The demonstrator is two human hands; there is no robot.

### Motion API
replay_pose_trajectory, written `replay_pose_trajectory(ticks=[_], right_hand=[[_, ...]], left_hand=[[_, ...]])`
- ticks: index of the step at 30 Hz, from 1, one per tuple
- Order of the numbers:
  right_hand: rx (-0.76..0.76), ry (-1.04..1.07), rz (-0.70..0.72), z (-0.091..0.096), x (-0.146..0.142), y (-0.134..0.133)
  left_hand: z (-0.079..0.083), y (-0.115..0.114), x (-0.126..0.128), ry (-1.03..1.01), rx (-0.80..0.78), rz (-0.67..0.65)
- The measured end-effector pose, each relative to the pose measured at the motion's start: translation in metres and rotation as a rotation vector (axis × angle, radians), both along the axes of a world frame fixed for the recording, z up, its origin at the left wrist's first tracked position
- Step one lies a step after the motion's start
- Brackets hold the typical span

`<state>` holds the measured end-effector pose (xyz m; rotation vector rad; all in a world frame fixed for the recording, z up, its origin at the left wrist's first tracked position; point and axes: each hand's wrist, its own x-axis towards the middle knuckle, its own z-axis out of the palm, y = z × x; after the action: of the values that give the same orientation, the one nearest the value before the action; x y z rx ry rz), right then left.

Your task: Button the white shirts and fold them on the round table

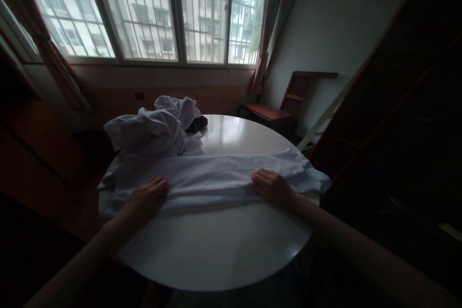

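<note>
Head view: across the round white table (pixel 216 245) I see a white cloth (pixel 209 178) laid out in a long strip, running from nine to three o'clock, its end past the rim at three. My left hand (pixel 149 192), towards nine, has its fingers closed on the cloth; my right hand (pixel 271 185), towards three, grips it too. A crumpled white heap (pixel 147 130) sits at ten to eleven, a dark bundle (pixel 197 124) beside it; beyond the table, a chair (pixel 269 110) stands at one o'clock
</note>
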<state>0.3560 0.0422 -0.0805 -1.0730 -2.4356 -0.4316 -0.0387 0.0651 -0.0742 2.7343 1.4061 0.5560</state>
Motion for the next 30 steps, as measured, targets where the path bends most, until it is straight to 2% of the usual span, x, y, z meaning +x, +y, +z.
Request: replay_pose_trajectory(ticks=[2,5,8,10,13,15,17,20,22,26,30], right_hand=[[-0.055,0.054,0.008,0.003,0.0,0.001],[-0.086,0.192,-0.017,0.012,-0.01,0.006],[-0.085,0.313,-0.049,0.026,-0.036,0.019],[-0.101,0.354,-0.068,0.032,-0.058,0.031],[-0.14,0.374,-0.115,0.029,-0.088,0.051],[-0.18,0.404,-0.162,0.016,-0.1,0.062],[-0.246,0.39,-0.18,-0.001,-0.105,0.07],[-0.331,0.281,-0.152,-0.021,-0.104,0.073],[-0.354,0.211,-0.145,-0.025,-0.099,0.072],[-0.373,0.123,-0.219,-0.022,-0.083,0.066],[-0.375,0.071,-0.258,-0.02,-0.061,0.06]], left_hand=[[0.009,0.001,0.001,-0.041,-0.143,-0.025],[0.028,0.007,0.017,-0.162,-0.278,-0.175],[0.043,0.021,0.057,-0.221,-0.173,-0.19],[0.045,0.034,0.091,-0.181,-0.044,-0.163],[0.031,0.054,0.139,-0.133,0.058,-0.16],[0.013,0.062,0.16,-0.143,0.078,-0.114],[-0.007,0.066,0.17,-0.108,0.044,-0.102],[-0.028,0.064,0.17,-0.029,-0.02,-0.065],[-0.032,0.063,0.164,0.024,-0.046,-0.012],[-0.026,0.064,0.143,0.112,-0.064,0.067],[-0.021,0.068,0.108,0.166,-0.061,0.114]])
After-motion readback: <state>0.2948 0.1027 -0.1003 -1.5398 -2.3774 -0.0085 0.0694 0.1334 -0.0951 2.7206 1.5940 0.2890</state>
